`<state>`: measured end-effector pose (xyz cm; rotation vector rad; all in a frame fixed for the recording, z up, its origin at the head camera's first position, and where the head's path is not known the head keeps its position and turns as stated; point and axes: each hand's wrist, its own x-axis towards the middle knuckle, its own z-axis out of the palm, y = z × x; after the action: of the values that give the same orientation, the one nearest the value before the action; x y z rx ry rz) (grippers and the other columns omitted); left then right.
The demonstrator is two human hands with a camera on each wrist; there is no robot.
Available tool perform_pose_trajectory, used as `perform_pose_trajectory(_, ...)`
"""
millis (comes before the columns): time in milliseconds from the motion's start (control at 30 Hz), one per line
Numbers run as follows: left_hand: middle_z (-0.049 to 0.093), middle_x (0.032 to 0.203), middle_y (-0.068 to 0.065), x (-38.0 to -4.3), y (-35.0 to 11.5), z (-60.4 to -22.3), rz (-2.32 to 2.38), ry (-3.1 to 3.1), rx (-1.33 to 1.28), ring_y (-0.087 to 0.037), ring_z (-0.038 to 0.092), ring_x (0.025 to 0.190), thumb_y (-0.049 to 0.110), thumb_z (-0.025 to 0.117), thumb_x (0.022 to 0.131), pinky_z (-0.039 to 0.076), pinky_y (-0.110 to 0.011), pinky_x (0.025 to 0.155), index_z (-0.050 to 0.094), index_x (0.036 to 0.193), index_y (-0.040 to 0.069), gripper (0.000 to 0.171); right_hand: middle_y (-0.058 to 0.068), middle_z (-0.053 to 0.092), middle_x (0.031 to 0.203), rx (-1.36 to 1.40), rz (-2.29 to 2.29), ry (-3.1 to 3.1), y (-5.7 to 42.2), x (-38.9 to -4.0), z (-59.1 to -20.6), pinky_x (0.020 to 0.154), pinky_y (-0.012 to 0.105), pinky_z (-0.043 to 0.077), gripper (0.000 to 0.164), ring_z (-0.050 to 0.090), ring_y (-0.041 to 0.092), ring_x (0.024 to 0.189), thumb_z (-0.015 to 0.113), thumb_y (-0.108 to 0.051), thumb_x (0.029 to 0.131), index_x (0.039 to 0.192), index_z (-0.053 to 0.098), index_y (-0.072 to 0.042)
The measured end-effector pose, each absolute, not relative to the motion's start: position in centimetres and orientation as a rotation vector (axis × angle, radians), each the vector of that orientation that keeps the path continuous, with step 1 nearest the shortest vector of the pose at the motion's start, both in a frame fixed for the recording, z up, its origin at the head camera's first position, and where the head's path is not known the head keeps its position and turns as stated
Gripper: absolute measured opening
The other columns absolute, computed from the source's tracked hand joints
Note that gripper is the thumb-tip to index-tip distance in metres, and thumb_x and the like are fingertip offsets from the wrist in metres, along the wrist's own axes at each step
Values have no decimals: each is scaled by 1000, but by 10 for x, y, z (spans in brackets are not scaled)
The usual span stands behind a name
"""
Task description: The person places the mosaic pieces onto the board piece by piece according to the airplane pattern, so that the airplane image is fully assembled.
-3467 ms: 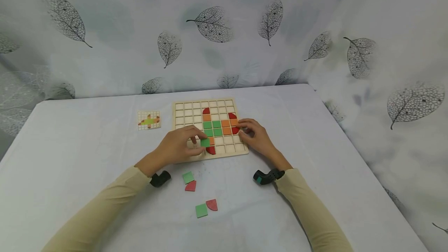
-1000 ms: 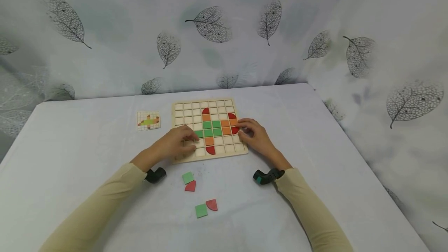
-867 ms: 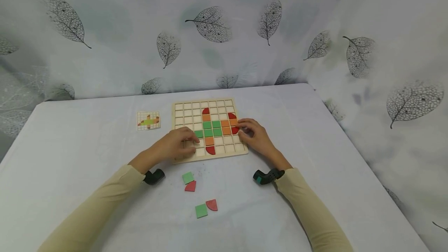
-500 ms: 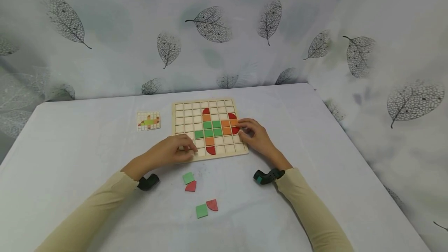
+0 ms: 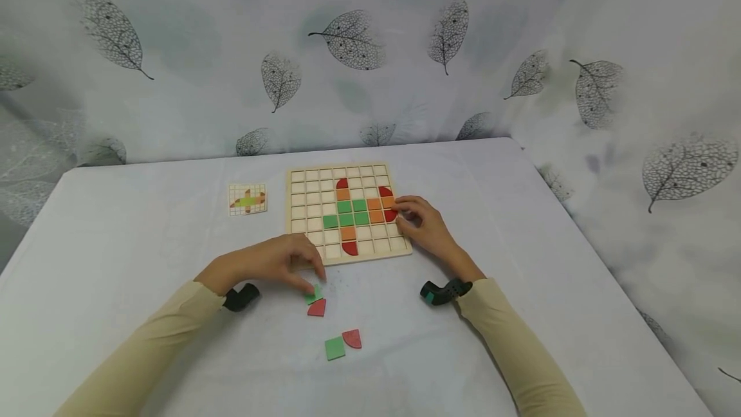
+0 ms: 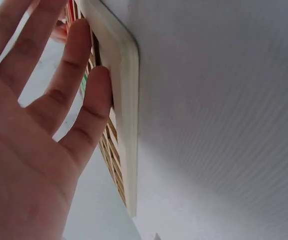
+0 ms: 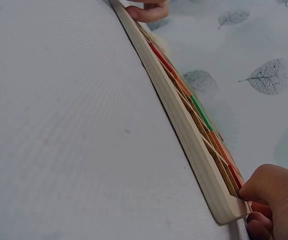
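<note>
My left hand (image 5: 269, 259) hovers off the near left corner of the wooden grid board (image 5: 312, 186). Its thumb tip covers part of a loose green square tile (image 5: 314, 298); whether it touches cannot be told. In the left wrist view, that hand's (image 6: 28, 145) fingers are extended beside the board's edge (image 6: 127, 125). My right hand (image 5: 425, 224) grips the board's right edge, thumb and curled fingers at the rim in the right wrist view. Green tiles (image 5: 345, 219), orange tiles (image 5: 375, 216) and red quarter-round tiles (image 5: 350, 248) sit in the grid.
A red quarter-round tile (image 5: 316, 307) lies beside the loose green one. Nearer on the white table (image 5: 405, 365) are another green square (image 5: 334, 348) and red quarter-round (image 5: 352, 338). Left of the board lies a small pattern card (image 5: 247, 199) with a plane-like picture.
My left hand has set a green square into the grid, left of the other green ones, let go, and moved down toward the loose tiles. The right hand has stayed on the board's edge.
</note>
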<state>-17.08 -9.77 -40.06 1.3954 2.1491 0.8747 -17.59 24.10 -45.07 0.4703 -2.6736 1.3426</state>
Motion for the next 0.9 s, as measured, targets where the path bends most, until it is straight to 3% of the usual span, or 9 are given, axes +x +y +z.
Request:
perform_pose_trajectory(300, 66, 105, 18, -170, -95, -396, 649, 2129, 1505, -12, 42, 109, 26, 89, 70, 35, -37, 93, 73, 108, 26, 42, 12, 57, 131, 478, 1330, -2663, 241, -176, -449, 89, 39, 48, 29, 58, 25, 101, 65, -5, 91, 120, 67, -1)
perform_pose_trajectory(600, 65, 96, 14, -173, -96, -399, 730, 2119, 1514, -10, 45, 103, 24, 87, 72, 37, -34, 90, 76, 96, 23, 27, 13, 57, 131, 480, 1342, -2662, 240, -177, -450, 88, 40, 48, 29, 58, 25, 100, 65, -5, 90, 120, 67, -1)
perform_pose_trajectory(900, 62, 90, 18, -172, -91, -400, 625, 2206, 1477, -7, 45, 100, 28, 85, 76, 41, -29, 88, 74, 98, 26, 25, 12, 57, 131, 478, 1336, -2668, 241, -175, -449, 88, 39, 47, 29, 58, 24, 100, 65, -5, 91, 120, 67, -1)
